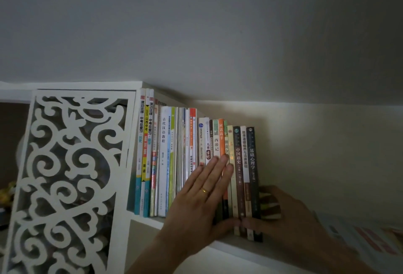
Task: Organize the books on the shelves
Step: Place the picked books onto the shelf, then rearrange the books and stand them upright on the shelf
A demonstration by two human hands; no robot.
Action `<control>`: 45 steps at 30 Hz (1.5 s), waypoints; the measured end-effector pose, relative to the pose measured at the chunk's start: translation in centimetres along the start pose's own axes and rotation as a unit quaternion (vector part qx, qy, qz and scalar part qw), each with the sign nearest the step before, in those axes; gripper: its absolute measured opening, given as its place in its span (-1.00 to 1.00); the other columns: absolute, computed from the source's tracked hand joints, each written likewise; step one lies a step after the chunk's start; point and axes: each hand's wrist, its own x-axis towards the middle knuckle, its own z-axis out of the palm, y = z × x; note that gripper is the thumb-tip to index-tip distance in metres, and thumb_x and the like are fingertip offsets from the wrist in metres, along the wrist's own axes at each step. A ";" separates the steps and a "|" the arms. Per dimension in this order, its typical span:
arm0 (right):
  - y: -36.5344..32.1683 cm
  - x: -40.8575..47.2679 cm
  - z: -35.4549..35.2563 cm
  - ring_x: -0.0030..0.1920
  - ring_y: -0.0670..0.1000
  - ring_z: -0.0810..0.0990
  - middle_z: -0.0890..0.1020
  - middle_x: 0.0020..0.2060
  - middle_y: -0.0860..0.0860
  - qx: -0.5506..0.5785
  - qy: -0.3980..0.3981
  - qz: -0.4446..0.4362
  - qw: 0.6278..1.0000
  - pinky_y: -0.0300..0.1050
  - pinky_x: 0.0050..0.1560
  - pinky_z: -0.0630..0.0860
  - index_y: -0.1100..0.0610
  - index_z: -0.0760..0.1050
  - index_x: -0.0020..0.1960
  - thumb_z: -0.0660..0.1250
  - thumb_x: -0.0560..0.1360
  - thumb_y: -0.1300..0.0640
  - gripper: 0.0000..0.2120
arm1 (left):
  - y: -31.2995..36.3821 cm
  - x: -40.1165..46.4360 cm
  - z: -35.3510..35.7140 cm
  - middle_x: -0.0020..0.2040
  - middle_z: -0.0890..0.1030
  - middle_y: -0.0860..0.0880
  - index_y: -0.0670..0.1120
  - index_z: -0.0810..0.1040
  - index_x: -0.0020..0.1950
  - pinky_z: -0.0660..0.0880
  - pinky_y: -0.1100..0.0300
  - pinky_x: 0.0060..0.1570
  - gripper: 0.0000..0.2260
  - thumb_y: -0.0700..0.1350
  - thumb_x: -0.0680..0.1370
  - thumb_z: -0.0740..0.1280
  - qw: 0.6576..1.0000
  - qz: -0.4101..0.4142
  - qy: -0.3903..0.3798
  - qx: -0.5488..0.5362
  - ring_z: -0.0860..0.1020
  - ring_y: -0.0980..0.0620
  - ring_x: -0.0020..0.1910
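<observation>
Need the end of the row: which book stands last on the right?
The dark book, white title on its spine; only bare shelf beyond it. The right hand is against it.

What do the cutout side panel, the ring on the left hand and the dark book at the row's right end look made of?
Cutout side panel: white painted or laminated board, likely wood composite; matte, flat cut edges. Ring on the left hand: yellow metal, probably gold; it glints. Dark book: paperback, smooth printed card spine with a slight sheen.

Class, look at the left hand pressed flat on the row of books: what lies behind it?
The left hand covers lower spines in the book row; their upper titles show, lower parts are hidden.
</observation>
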 end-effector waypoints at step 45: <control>6.0 -29.6 -27.9 0.38 0.00 0.41 0.44 0.41 -0.14 -0.519 0.132 0.232 0.812 0.04 0.37 0.40 -0.20 0.23 0.49 0.20 0.23 -0.66 -0.05 | 37.0 11.7 -5.4 0.56 0.38 0.01 0.13 0.17 0.63 0.30 0.02 0.46 -0.32 0.36 0.57 0.17 0.926 0.167 -0.006 -0.338 0.38 -0.03 0.48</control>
